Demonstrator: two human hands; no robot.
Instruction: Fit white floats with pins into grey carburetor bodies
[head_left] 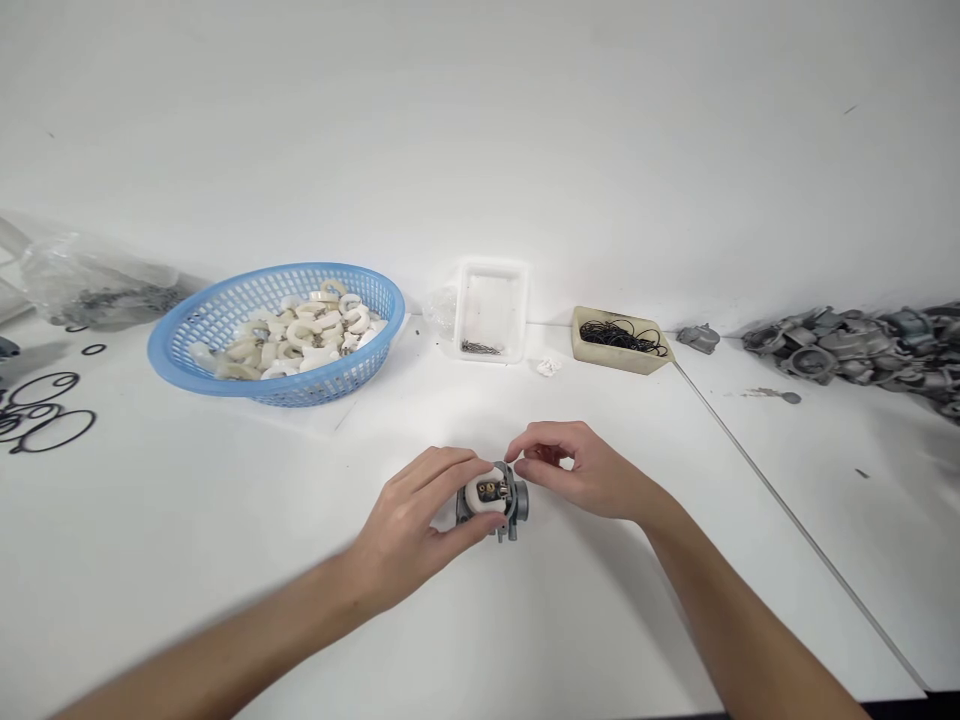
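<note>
A carburetor body (523, 502) with a white float (477, 497) is at or just above the white tabletop (525, 630); the left hand (420, 505) grasps it between fingers and thumb. The right hand (581, 468) has its fingertips at the far right edge; whether they pinch anything, I cannot tell. Beyond stand a blue basket (330, 388) of white parts (307, 335), a white tray (523, 310) and a beige box (611, 357).

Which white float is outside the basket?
The float on the carburetor held by the left hand; the others lie piled in the blue basket.
</note>
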